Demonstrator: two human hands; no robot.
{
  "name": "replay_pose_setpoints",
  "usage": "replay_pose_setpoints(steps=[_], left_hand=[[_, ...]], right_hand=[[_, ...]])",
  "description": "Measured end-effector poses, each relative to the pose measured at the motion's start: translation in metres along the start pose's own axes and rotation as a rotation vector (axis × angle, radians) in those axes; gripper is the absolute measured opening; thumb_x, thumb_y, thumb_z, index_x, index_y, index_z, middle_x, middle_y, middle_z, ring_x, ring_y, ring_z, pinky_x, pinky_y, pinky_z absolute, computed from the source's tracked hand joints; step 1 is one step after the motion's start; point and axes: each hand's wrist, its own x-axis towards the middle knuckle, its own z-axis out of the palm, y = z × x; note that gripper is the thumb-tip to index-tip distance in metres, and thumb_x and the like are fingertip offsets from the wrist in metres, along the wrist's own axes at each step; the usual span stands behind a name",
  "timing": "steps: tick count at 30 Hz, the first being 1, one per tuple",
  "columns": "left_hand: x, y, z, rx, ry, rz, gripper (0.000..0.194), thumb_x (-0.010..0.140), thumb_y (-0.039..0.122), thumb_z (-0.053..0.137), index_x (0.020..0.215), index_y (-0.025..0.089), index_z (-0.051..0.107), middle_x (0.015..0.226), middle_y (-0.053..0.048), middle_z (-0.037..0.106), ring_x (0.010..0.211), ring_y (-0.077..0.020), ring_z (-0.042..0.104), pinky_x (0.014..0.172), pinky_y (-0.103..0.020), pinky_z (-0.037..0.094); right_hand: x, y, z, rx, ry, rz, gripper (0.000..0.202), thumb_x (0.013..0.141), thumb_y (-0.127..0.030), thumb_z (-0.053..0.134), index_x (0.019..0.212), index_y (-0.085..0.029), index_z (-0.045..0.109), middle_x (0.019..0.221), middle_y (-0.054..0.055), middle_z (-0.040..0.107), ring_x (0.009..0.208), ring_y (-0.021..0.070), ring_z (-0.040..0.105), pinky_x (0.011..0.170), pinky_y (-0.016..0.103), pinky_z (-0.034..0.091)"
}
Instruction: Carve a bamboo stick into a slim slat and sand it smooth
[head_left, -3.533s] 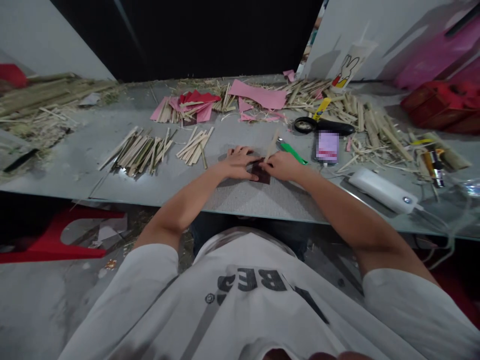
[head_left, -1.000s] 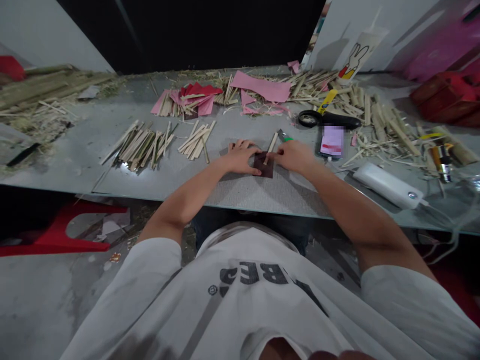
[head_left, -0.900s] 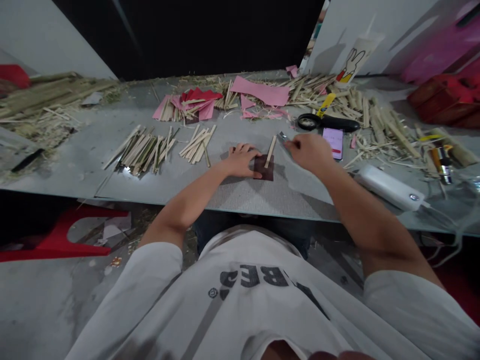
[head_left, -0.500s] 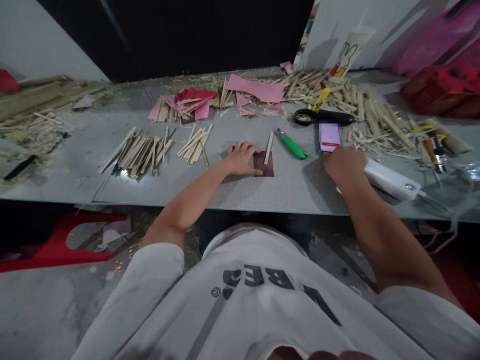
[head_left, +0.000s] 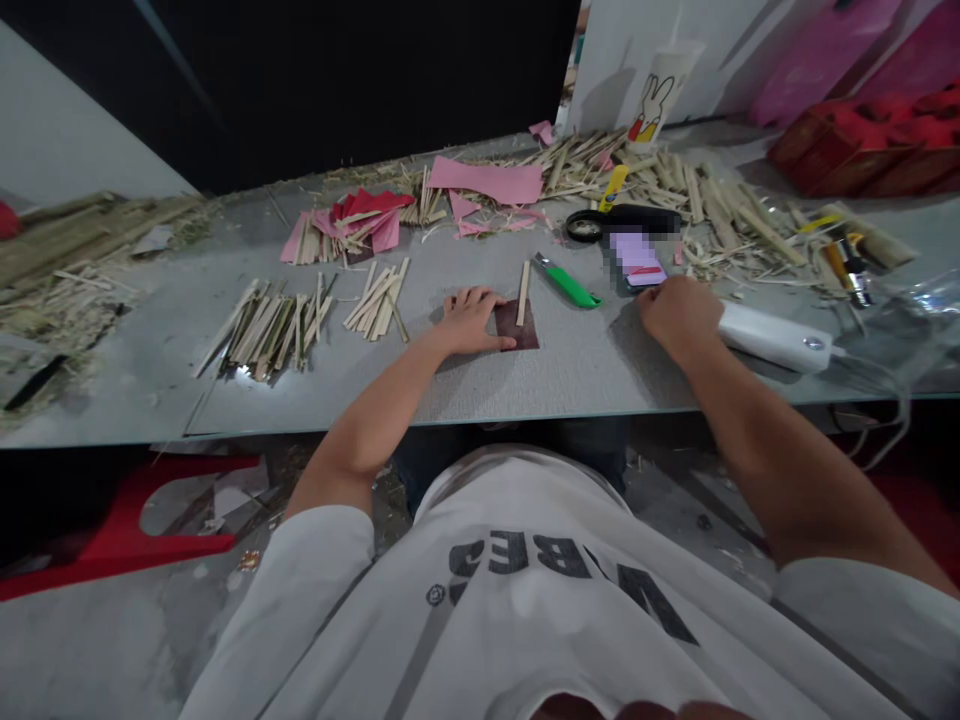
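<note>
My left hand (head_left: pixel 472 322) lies palm down on the table, fingers spread, its thumb and fingertips at a dark brown square (head_left: pixel 529 330) that looks like sandpaper. A pale wooden strip (head_left: pixel 523 293) rests on that square. My right hand (head_left: pixel 684 318) is closed at the lower right corner of a phone (head_left: pixel 637 262) with a lit screen, partly blurred out; its fingertips are mostly hidden. Between the hands lies a green utility knife (head_left: pixel 571 283). A white oblong device (head_left: pixel 776 336) with a cable is beside my right hand.
Bundles of wooden strips (head_left: pixel 270 328) and a smaller pile (head_left: pixel 381 303) lie to the left. Pink paper (head_left: pixel 486 180), shavings and a black-handled magnifying glass (head_left: pixel 585 226) are behind. A rabbit-print cup (head_left: pixel 660 95) and red box (head_left: pixel 840 150) stand at back right.
The view has shifted and tilted slightly. The phone has turned a little at my right hand, its lower end swinging right. My left hand stays flat by the brown square.
</note>
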Motion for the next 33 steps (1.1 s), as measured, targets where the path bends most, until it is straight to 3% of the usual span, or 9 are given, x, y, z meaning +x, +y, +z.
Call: replay_pose_setpoints(steps=[9,14,16,19,22,25,27,29,33], left_hand=[[0.002,-0.003,0.002,-0.005,-0.002,0.012,0.111,0.084,0.094,0.062,0.172,0.028,0.048,0.183,-0.020,0.038,0.171,-0.0494,0.030,0.136,-0.072,0.028],[-0.001,0.000,0.000,-0.005,0.007,0.001,0.108,0.083,0.092,0.065,0.171,0.031,0.049,0.184,-0.018,0.038,0.172,-0.0485,0.030,0.137,-0.072,0.029],[-0.001,0.000,0.000,-0.003,0.007,0.002,0.108,0.083,0.091,0.066,0.171,0.031,0.050,0.184,-0.018,0.039,0.171,-0.0486,0.031,0.136,-0.072,0.030],[-0.001,0.000,0.000,0.001,0.013,0.012,0.109,0.083,0.092,0.065,0.171,0.031,0.050,0.184,-0.018,0.040,0.171,-0.0490,0.031,0.137,-0.072,0.029],[0.001,-0.001,0.001,0.002,0.013,0.005,0.110,0.083,0.092,0.066,0.172,0.029,0.050,0.184,-0.019,0.039,0.170,-0.0492,0.031,0.136,-0.073,0.029],[0.000,0.000,-0.002,0.007,-0.014,-0.003,0.111,0.083,0.092,0.066,0.173,0.029,0.049,0.186,-0.019,0.037,0.171,-0.0493,0.030,0.136,-0.073,0.028],[-0.002,0.006,-0.009,0.019,0.005,-0.019,0.113,0.084,0.092,0.068,0.175,0.029,0.047,0.187,-0.019,0.034,0.172,-0.0494,0.029,0.137,-0.072,0.026],[-0.009,0.018,-0.018,0.018,0.095,-0.034,0.111,0.088,0.090,0.068,0.176,0.027,0.046,0.188,-0.020,0.033,0.173,-0.0480,0.029,0.138,-0.069,0.026],[-0.035,0.066,-0.025,-0.092,0.315,0.055,0.073,0.104,0.072,0.063,0.158,0.022,0.065,0.177,-0.018,0.055,0.167,-0.0380,0.048,0.140,-0.059,0.029]], right_hand=[[-0.015,0.005,0.000,0.008,0.040,-0.060,0.050,0.119,-0.037,0.049,0.149,-0.013,0.081,0.132,0.031,0.079,0.116,0.0368,0.071,0.081,0.044,0.033],[-0.031,0.015,-0.004,-0.006,0.032,-0.174,0.050,0.119,-0.042,0.050,0.140,-0.014,0.085,0.130,0.032,0.080,0.121,0.0399,0.072,0.088,0.044,0.039],[-0.033,0.034,-0.007,0.004,0.065,-0.247,0.050,0.118,-0.047,0.053,0.144,-0.016,0.081,0.143,0.030,0.077,0.134,0.0380,0.068,0.100,0.043,0.042],[-0.029,0.081,-0.007,-0.034,0.202,-0.340,0.053,0.112,-0.048,0.060,0.157,-0.021,0.071,0.158,0.025,0.069,0.155,0.0326,0.054,0.119,0.045,0.035],[-0.022,0.136,-0.001,-0.113,0.106,-0.329,0.076,0.104,-0.049,0.071,0.172,-0.021,0.056,0.169,0.027,0.060,0.156,0.0342,0.053,0.118,0.046,0.035],[-0.014,0.172,0.008,-0.159,0.035,-0.252,0.081,0.102,-0.052,0.071,0.174,-0.018,0.054,0.168,0.031,0.059,0.153,0.0402,0.054,0.119,0.049,0.034],[-0.012,0.184,0.012,-0.164,0.024,-0.225,0.081,0.102,-0.054,0.069,0.173,-0.017,0.056,0.166,0.033,0.060,0.153,0.0425,0.054,0.120,0.049,0.034],[-0.014,0.187,0.012,-0.154,0.042,-0.237,0.083,0.099,-0.054,0.070,0.172,-0.016,0.057,0.166,0.034,0.059,0.153,0.0432,0.054,0.121,0.048,0.034],[-0.040,0.185,0.006,-0.070,0.262,-0.255,0.085,0.104,-0.068,0.055,0.172,-0.019,0.056,0.163,0.035,0.062,0.156,0.0414,0.053,0.123,0.051,0.030]])
